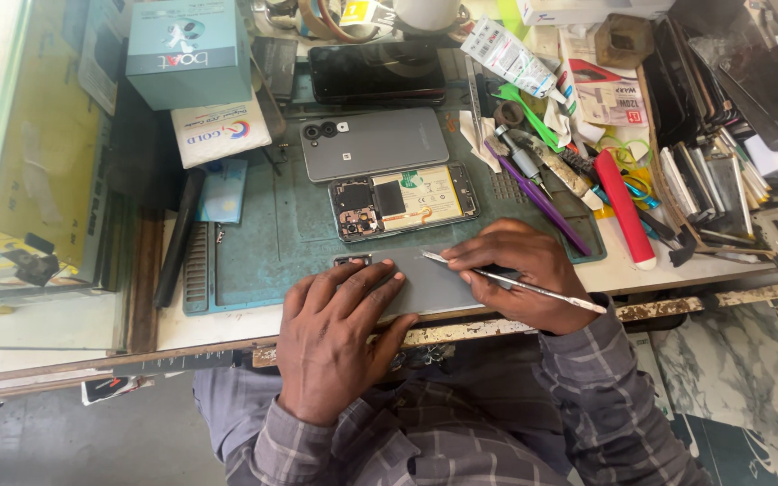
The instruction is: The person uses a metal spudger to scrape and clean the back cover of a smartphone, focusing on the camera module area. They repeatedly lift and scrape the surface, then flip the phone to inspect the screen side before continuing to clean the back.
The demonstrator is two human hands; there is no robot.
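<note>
Two phones lie apart on the teal repair mat (290, 229), and a third, a grey handset (425, 283), sits at the near edge of the mat under both hands, so I watch that one most.

From largest to smallest: the mat bears the closed grey phone (374, 142) farthest from me, then the opened phone (404, 200) with its battery and boards exposed just behind the handset. My left hand (335, 337) lies flat with fingers spread, pressing down on the handset's left half. My right hand (520, 274) pinches a thin metal pry tool (515, 282) whose tip rests on the handset's upper surface, near its far edge.

I judge the main risk is the tool skating off the smooth grey back: with little bite at the edge, a slip could scratch the cover or run towards the spread left fingers. The handset also sits close to the mat's near edge, so uneven pressure could tip or slide it towards the table lip. A jolt forward could knock the tool into the opened phone's bare parts.
</note>
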